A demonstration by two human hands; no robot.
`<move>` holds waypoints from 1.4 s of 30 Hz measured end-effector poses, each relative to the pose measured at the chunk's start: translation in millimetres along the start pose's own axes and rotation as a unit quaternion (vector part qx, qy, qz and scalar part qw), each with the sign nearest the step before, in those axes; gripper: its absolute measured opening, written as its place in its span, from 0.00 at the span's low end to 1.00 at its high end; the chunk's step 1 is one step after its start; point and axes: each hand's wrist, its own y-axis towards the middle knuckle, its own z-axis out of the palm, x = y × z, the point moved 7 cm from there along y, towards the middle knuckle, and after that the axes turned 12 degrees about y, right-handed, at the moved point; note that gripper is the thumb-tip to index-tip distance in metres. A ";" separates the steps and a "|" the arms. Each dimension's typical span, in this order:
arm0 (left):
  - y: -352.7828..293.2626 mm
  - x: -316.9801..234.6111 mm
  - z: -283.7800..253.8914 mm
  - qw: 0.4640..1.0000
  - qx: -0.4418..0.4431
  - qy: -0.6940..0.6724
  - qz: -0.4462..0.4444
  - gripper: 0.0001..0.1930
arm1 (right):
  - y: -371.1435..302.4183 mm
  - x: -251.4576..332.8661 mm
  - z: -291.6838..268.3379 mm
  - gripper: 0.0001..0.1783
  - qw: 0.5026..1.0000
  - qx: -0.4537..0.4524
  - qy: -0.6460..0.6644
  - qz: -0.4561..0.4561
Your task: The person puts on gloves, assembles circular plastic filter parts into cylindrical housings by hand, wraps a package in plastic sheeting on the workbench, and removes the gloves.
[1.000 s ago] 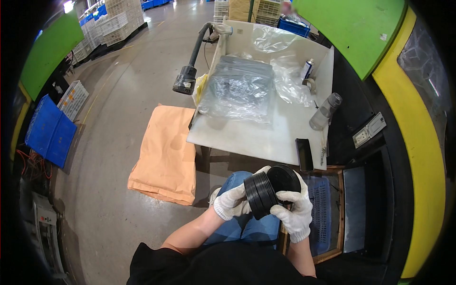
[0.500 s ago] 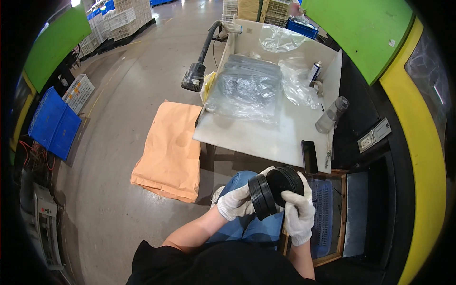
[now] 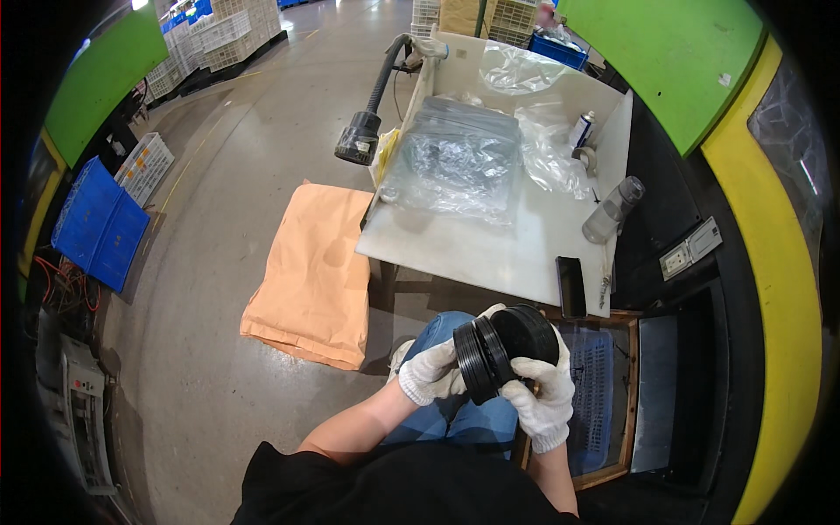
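Both hands wear white knit gloves and are held above my lap. My left hand (image 3: 430, 373) is closed round a stack of black ribbed round plastic parts (image 3: 475, 363), which is tilted on its side. Close against it on the right is a second bundle of black round plastic parts (image 3: 528, 334), gripped by my right hand (image 3: 544, 394). The right thumb lies across the near edge of that bundle, by the gap between the two. How many pieces each bundle has cannot be made out, and the far fingers are partly hidden behind them.
Ahead stands a white worktable (image 3: 455, 254) with clear plastic bags (image 3: 464, 157), a water bottle (image 3: 612, 210), a phone (image 3: 570, 287) and a spray can (image 3: 581, 129). A hose nozzle (image 3: 357, 140) hangs at its left. An orange-tan paper sack (image 3: 311, 271) lies left; a blue basket (image 3: 588, 394) sits right.
My right hand has shifted slightly left and down, its thumb moving toward the gap. The right bundle has turned a little; the left one stays nearly in place.
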 end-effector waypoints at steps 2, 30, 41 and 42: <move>-0.5 -0.4 2.0 1.000 0.004 -0.008 0.000 0.50 | 1.5 3.6 -1.4 0.20 1.000 -0.016 0.004 -0.001; 2.1 2.2 10.0 0.998 -0.039 0.047 -0.027 0.62 | -4.7 5.0 -8.2 0.18 0.993 -0.109 -0.007 0.035; -5.1 4.6 -4.5 0.995 -0.079 0.057 -0.011 0.52 | 4.9 9.5 10.1 0.22 1.000 0.010 -0.024 -0.014; -4.8 4.2 -1.2 0.998 -0.056 0.022 -0.004 0.50 | 3.6 7.1 8.5 0.24 0.999 0.012 -0.034 -0.017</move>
